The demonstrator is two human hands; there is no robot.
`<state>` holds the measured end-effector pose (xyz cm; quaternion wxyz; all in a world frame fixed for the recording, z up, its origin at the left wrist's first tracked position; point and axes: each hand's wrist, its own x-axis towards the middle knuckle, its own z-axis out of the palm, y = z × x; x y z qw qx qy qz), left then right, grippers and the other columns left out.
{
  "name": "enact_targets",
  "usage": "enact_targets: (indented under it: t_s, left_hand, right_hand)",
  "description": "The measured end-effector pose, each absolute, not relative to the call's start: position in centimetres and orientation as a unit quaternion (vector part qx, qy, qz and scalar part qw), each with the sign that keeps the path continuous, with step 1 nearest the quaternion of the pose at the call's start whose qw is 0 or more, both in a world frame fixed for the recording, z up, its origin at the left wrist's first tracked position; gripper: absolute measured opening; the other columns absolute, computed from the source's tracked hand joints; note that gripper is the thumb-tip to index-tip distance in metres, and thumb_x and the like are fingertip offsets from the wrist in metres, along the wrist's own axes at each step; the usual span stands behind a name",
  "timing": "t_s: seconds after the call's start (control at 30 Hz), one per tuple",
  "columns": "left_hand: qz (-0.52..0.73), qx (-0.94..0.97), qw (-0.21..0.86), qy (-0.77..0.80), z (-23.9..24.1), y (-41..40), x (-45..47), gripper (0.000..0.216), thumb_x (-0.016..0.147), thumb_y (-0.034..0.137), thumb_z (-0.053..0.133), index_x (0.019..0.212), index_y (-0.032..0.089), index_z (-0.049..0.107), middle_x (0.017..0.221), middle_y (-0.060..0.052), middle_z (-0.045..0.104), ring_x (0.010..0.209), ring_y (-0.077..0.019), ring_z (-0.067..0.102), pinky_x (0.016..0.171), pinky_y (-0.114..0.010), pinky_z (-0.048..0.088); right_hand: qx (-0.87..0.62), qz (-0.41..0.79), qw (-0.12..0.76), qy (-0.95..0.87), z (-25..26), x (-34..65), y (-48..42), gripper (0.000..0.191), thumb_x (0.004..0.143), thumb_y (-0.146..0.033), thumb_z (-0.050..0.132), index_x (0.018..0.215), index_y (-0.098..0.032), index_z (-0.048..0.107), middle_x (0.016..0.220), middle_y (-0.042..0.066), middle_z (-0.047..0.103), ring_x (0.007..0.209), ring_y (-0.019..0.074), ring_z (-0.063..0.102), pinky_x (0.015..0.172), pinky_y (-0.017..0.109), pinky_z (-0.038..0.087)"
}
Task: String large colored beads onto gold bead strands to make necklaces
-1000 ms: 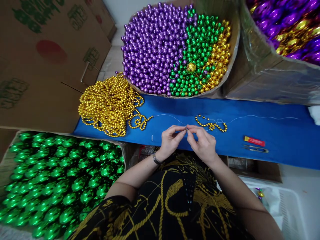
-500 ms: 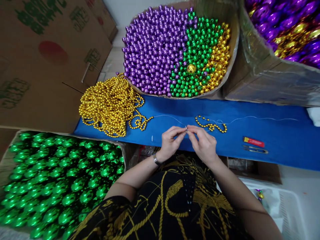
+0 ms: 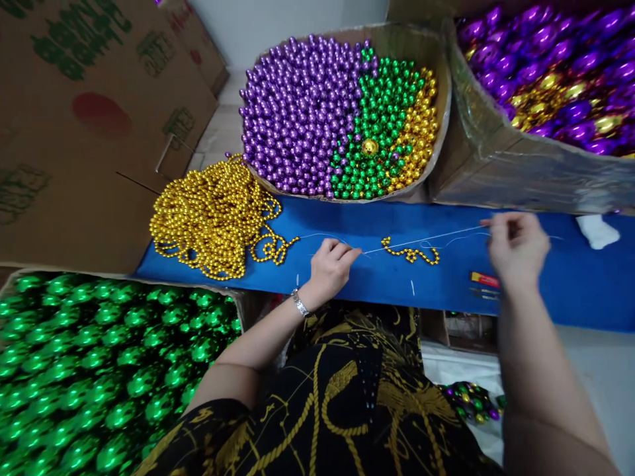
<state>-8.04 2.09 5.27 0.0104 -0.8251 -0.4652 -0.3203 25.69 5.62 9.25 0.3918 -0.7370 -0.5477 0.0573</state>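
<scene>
A thin white thread (image 3: 421, 238) runs taut above the blue cloth between my two hands. My left hand (image 3: 331, 268), closed in a pinch, grips its left end. Off to the right, my right hand (image 3: 518, 248) pinches the other end between thumb and fingers. Under the thread lies a short string of small gold beads (image 3: 411, 253). Left of my left hand, a loose tail of gold beads (image 3: 272, 248) trails from a heap of gold bead strands (image 3: 203, 218), with a fine thread leading from it toward my fingers.
Beyond the blue table (image 3: 446, 297) stands a box of purple, green and gold beads (image 3: 302, 119). Larger purple and gold beads fill a box (image 3: 496, 158) at right. Green balls (image 3: 124, 357) fill a carton at lower left. A red lighter (image 3: 485, 279) lies near my right forearm.
My hands were together at the thread; my right hand has moved far right, drawing the thread straight. My left hand has stayed near its place. A short white piece now shows near the table's front edge.
</scene>
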Motion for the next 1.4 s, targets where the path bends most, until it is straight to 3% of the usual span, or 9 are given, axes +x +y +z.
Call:
enact_targets:
  t_s: [0.07,0.17,0.3,0.53,0.7,0.9,1.1,1.23,1.4]
  left_hand:
    - [-0.273,-0.843,0.046,-0.462,5.4,2.8,-7.8,0.028,0.092,0.01,0.049,0.105,0.023,0.069,0.088,-0.006,0.072,0.08,-0.0203,0.054,0.064,-0.033,0.04]
    - [-0.21,-0.873,0.087,-0.432,5.9,3.4,-6.6,0.025,0.095,0.014,0.045,0.104,0.02,0.068,0.088,-0.007,0.07,0.074,-0.0191,0.053,0.061,-0.034,0.034]
    - [-0.167,-0.915,0.113,-0.351,6.6,3.7,-4.5,0.025,0.097,0.012,0.042,0.105,0.015,0.065,0.092,-0.009,0.068,0.072,-0.0156,0.055,0.06,-0.031,0.035]
    - [-0.183,-0.948,0.133,-0.223,6.0,4.0,-3.3,0.026,0.097,0.01,0.039,0.098,0.009,0.066,0.098,-0.013,0.067,0.079,-0.0167,0.059,0.062,-0.03,0.038]
    - [-0.216,-0.953,0.079,-0.198,5.6,3.8,-3.6,0.027,0.095,0.011,0.041,0.088,0.012,0.066,0.091,-0.013,0.065,0.079,-0.0173,0.056,0.06,-0.031,0.036]
    - [-0.257,-0.948,0.023,-0.186,6.5,3.3,-4.4,0.02,0.092,0.013,0.051,0.077,0.017,0.063,0.079,-0.007,0.062,0.077,-0.0166,0.053,0.059,-0.031,0.032]
    - [-0.288,-0.923,0.009,-0.254,8.1,4.9,-6.0,0.024,0.093,0.018,0.051,0.112,0.026,0.065,0.104,-0.007,0.068,0.089,-0.018,0.057,0.068,-0.03,0.042]
    - [-0.365,-0.803,0.071,-0.466,10.1,10.0,-8.0,0.027,0.095,0.022,0.049,0.116,0.021,0.065,0.108,-0.012,0.067,0.096,-0.0242,0.055,0.078,-0.037,0.046]
    - [-0.315,-0.775,0.077,-0.543,10.5,14.6,-9.7,0.025,0.091,0.026,0.056,0.111,0.017,0.069,0.098,-0.014,0.069,0.09,-0.0273,0.051,0.069,-0.037,0.044]
  right_hand:
    - [-0.777,-0.011,0.373,-0.507,9.7,31.0,6.8,0.025,0.094,-0.038,0.051,0.096,-0.017,0.064,0.088,0.016,0.071,0.083,0.0264,0.067,0.082,0.045,0.048]
    - [-0.811,-0.063,0.278,-0.511,10.4,33.5,7.0,0.026,0.092,-0.039,0.052,0.098,-0.02,0.068,0.09,0.018,0.068,0.098,0.0352,0.066,0.087,0.051,0.045]
    - [-0.686,0.003,0.271,-0.676,10.3,26.8,5.7,0.041,0.097,-0.041,0.042,0.128,-0.022,0.061,0.124,0.015,0.065,0.116,0.0308,0.061,0.094,0.046,0.048]
    - [-0.492,0.483,0.251,-0.679,7.8,16.0,5.5,0.043,0.089,-0.055,0.052,0.103,-0.019,0.071,0.093,0.006,0.073,0.075,0.0158,0.065,0.063,0.026,0.05]
    - [-0.45,0.621,0.268,-0.584,7.2,15.6,5.9,0.045,0.079,-0.058,0.066,0.092,-0.015,0.068,0.07,0.0,0.063,0.056,0.0073,0.048,0.051,0.02,0.039]
    - [-0.38,0.607,0.217,-0.663,6.4,15.2,5.8,0.042,0.087,-0.057,0.058,0.091,-0.015,0.065,0.071,-0.001,0.061,0.058,0.0083,0.049,0.052,0.02,0.041]
    - [-0.49,0.401,0.3,-0.714,6.8,15.4,5.7,0.037,0.099,-0.053,0.039,0.094,-0.02,0.056,0.069,-0.001,0.063,0.055,0.0105,0.055,0.056,0.023,0.045]
    - [-0.535,0.342,0.309,-0.708,7.4,15.9,4.8,0.033,0.101,-0.047,0.035,0.105,-0.021,0.055,0.063,-0.002,0.063,0.056,0.0116,0.059,0.06,0.023,0.047]
    - [-0.498,0.337,0.296,-0.743,7.3,16.0,3.9,0.032,0.1,-0.04,0.04,0.118,-0.02,0.056,0.089,0.004,0.073,0.063,0.0121,0.066,0.062,0.024,0.051]
